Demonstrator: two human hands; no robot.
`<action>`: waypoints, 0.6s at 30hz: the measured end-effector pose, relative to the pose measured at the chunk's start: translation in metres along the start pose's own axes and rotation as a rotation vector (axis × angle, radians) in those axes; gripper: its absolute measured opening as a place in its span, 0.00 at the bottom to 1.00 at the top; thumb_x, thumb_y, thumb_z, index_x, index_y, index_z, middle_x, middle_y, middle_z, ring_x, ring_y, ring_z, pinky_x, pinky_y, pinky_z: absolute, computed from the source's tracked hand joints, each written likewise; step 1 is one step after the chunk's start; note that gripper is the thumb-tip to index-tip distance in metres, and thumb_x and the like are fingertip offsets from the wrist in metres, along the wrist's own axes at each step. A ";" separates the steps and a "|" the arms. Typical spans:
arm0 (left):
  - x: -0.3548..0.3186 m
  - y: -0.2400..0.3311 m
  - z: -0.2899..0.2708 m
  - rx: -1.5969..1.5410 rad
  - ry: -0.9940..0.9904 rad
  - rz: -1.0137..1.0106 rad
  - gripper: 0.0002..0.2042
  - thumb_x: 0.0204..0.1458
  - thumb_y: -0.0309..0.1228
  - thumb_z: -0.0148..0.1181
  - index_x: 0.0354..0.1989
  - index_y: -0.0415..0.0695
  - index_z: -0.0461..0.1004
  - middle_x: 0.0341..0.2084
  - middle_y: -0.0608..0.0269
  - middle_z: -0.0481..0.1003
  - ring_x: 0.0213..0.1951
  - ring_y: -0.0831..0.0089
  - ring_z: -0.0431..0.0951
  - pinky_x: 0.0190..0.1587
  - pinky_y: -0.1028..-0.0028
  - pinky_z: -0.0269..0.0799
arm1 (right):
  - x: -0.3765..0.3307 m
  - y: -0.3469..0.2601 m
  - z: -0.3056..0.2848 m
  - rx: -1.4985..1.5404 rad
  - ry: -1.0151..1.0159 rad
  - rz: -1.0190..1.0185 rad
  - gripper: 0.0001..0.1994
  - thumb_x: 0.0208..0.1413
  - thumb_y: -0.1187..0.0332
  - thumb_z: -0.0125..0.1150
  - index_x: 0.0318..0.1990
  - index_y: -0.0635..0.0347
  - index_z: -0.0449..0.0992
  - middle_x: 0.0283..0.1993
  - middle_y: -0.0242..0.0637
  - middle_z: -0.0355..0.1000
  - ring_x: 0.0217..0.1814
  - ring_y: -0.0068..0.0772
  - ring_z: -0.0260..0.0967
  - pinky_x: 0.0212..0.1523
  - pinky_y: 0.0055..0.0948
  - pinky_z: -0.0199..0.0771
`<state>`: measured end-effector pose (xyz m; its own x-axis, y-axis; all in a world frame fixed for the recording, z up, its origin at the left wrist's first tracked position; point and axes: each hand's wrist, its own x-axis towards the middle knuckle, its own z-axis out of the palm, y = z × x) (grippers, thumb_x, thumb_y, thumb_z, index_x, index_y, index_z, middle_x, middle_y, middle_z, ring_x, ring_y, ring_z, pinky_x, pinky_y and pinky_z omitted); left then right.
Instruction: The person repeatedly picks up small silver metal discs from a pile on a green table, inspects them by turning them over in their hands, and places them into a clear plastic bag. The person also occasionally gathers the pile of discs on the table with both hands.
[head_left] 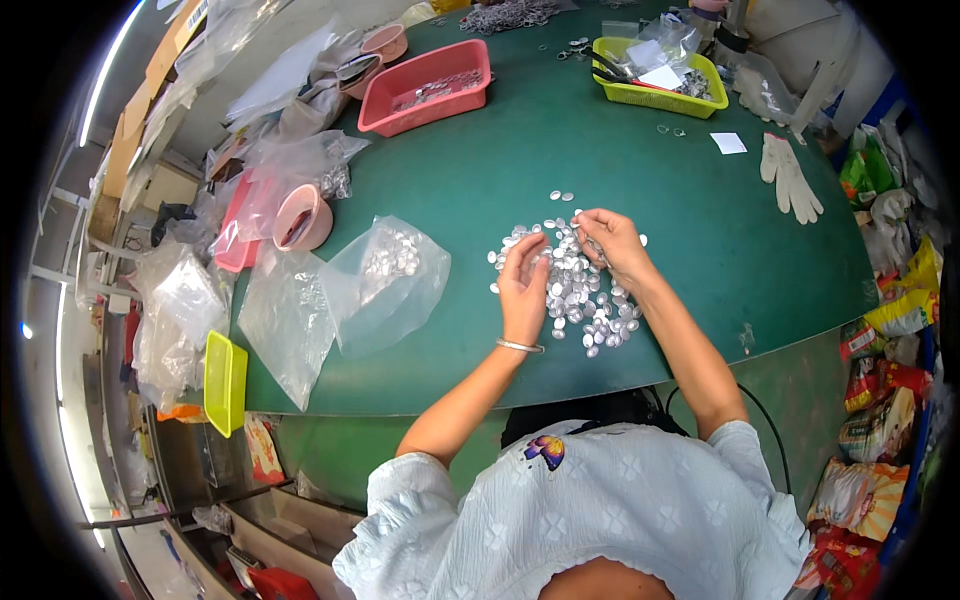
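Both hands worked mid-frame on the green counter (520, 150): the left hand (523, 285) cupped, fingers loose, corralling a heap of small silvery oval discs (585, 295); the right hand (612, 243) pinched several discs, picking from the heap's top.

Pale blue top, silver bracelet (520, 346)

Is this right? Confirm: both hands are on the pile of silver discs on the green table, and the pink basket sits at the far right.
Not quite. The head view shows the pink basket at the far left; the yellow basket is far right. Both the left hand and right hand are on the silver discs on the green table.
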<state>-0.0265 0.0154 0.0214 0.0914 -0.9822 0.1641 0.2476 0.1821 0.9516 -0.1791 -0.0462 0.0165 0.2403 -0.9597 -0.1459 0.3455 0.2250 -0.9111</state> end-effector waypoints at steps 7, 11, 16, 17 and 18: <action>0.024 0.006 0.036 -0.622 0.166 -0.388 0.16 0.61 0.36 0.38 0.50 0.39 0.64 0.46 0.59 0.68 0.50 0.71 0.67 0.56 0.70 0.61 | -0.008 -0.007 0.061 0.618 0.143 -0.052 0.11 0.63 0.68 0.40 0.40 0.67 0.67 0.29 0.35 0.65 0.27 0.24 0.62 0.28 0.24 0.65; 0.034 0.024 0.046 -0.702 0.267 -0.438 0.12 0.60 0.36 0.39 0.42 0.44 0.67 0.42 0.65 0.68 0.48 0.74 0.67 0.53 0.70 0.62 | -0.006 -0.016 0.076 0.256 0.133 -0.312 0.11 0.62 0.71 0.39 0.42 0.66 0.68 0.32 0.34 0.67 0.36 0.21 0.64 0.41 0.21 0.66; 0.050 0.041 0.046 -0.758 0.267 -0.464 0.12 0.59 0.34 0.38 0.42 0.43 0.67 0.42 0.65 0.68 0.48 0.73 0.67 0.54 0.70 0.63 | -0.008 -0.043 0.092 -0.005 0.135 -0.453 0.11 0.59 0.77 0.39 0.44 0.67 0.68 0.37 0.37 0.69 0.42 0.22 0.65 0.46 0.21 0.65; 0.053 0.039 0.043 -0.809 0.224 -0.443 0.12 0.59 0.34 0.38 0.42 0.43 0.67 0.43 0.64 0.69 0.50 0.72 0.67 0.55 0.70 0.63 | -0.007 -0.047 0.094 -0.002 0.129 -0.452 0.11 0.58 0.78 0.40 0.44 0.68 0.69 0.38 0.37 0.69 0.43 0.23 0.66 0.47 0.22 0.65; 0.057 0.039 0.041 -0.860 0.180 -0.421 0.12 0.59 0.34 0.38 0.42 0.42 0.67 0.45 0.63 0.69 0.51 0.71 0.67 0.56 0.70 0.62 | -0.005 -0.050 0.092 -0.153 0.100 -0.516 0.11 0.57 0.78 0.40 0.43 0.68 0.69 0.39 0.38 0.69 0.44 0.24 0.66 0.48 0.22 0.65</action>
<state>-0.0509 -0.0351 0.0785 -0.0371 -0.9660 -0.2559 0.9070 -0.1401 0.3971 -0.1138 -0.0373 0.0982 -0.0149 -0.9521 0.3055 0.2579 -0.2988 -0.9188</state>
